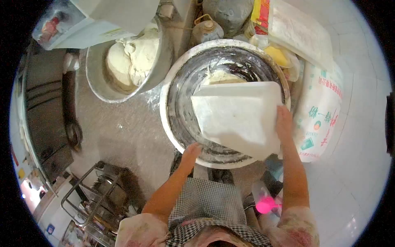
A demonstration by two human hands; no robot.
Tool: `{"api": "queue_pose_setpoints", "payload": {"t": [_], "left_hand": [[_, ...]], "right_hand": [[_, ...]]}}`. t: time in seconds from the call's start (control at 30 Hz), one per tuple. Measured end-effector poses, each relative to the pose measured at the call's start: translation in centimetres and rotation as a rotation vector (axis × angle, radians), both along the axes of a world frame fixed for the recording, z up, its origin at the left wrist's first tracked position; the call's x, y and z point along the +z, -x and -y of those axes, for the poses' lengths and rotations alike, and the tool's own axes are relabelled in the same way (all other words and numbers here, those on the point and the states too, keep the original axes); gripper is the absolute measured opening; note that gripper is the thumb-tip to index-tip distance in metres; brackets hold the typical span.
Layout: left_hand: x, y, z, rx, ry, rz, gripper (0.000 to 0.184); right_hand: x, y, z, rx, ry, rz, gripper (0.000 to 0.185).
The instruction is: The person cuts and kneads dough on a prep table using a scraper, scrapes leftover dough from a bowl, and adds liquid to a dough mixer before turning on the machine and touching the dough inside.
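A large round basin point(165, 99) with a pale rim and dark, flour-smeared inside stands in front of me. A pale mass of dough point(220, 77) shows at its far side, partly hidden. Over the basin, my right hand point(284, 120) grips the right side of a white rectangular plastic tub point(242, 113), which is tilted. The tub covers much of the basin, and its contents cannot be made out. My left hand point(191, 154) is closed at the basin's near-left rim, apart from the tub; its fingers are slightly blurred.
A metal pot point(94, 76) holding large lumps of dough point(133, 61) stands at the back left. Printed white sacks point(319, 115) lean at the right. Behind the basin is a plastic jug point(207, 31). A metal rack point(92, 195) stands at the lower left; a pink-ended container point(265, 204) lies near my right arm.
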State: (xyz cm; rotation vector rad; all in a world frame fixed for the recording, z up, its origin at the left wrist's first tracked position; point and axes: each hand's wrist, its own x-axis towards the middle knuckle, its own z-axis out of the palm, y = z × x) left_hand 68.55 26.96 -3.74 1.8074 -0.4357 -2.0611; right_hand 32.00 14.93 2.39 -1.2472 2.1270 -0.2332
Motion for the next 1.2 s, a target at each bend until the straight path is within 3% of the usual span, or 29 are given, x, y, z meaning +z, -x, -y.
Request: {"api": "queue_pose_setpoints", "payload": {"t": [0.1,0.17,0.27,0.37,0.5,0.6,0.67,0.73,0.8,0.9,0.93,1.0,1.07,1.13,1.2], "left_hand": [[-5.9,-4.9,-4.9,-0.145,0.061,0.165,0.046],[-3.8,-6.0,-4.2,-0.090,-0.083,0.194,0.045],[-2.6,-6.5,-4.6,-0.038,-0.156,0.251,0.043],[-1.9,-6.5,-5.1,-0.004,-0.157,0.237,0.042],[-2.3,-5.4,-4.9,-0.120,-0.188,0.196,0.048],[-4.1,-5.7,-6.0,0.292,-0.204,-0.163,0.043],[-2.5,-4.8,-4.8,-0.074,-0.028,-0.009,0.043],[-2.3,-5.2,-4.5,-0.474,0.232,0.212,0.043],[-2.4,-5.6,-5.5,-0.550,0.358,0.286,0.042],[-2.4,-6.1,-6.7,-0.609,0.491,0.409,0.041],[-2.6,-6.1,-7.1,-0.526,0.441,0.357,0.041],[-2.9,-6.1,-7.7,-0.259,0.260,0.167,0.041],[1.0,-5.9,-5.9,-0.203,0.232,0.136,0.043],[3.0,-6.6,-4.6,-0.365,0.219,0.160,0.043],[0.9,-7.8,-4.7,-0.501,0.219,0.175,0.043]], "right_hand": [[-8.9,1.7,1.5,0.109,0.171,0.022,0.037],[-11.2,2.0,3.1,0.230,0.200,0.007,0.039],[-12.1,3.2,6.2,0.080,-0.031,-0.010,0.034],[-12.4,3.6,6.7,0.086,0.115,-0.031,0.040],[-10.3,3.7,5.3,0.401,0.184,-0.472,0.049],[-9.0,3.2,3.3,0.327,0.017,-0.356,0.052],[-9.4,2.5,0.2,0.345,0.210,-0.335,0.048],[-7.6,0.4,-2.3,0.321,0.158,-0.231,0.045],[-7.0,-1.6,-5.2,0.295,0.015,-0.129,0.053],[-6.0,-5.1,-9.7,0.489,-0.074,-0.072,0.049],[-4.9,-6.3,-11.0,0.590,-0.058,-0.039,0.048],[-2.4,-8.4,-12.6,0.418,-0.292,0.242,0.046],[-6.2,-7.8,-15.9,0.888,-0.268,-0.132,0.041],[-2.9,-9.1,-16.4,0.698,-0.303,-0.077,0.037],[0.8,-10.8,-16.6,0.559,-0.324,-0.023,0.035]]}}
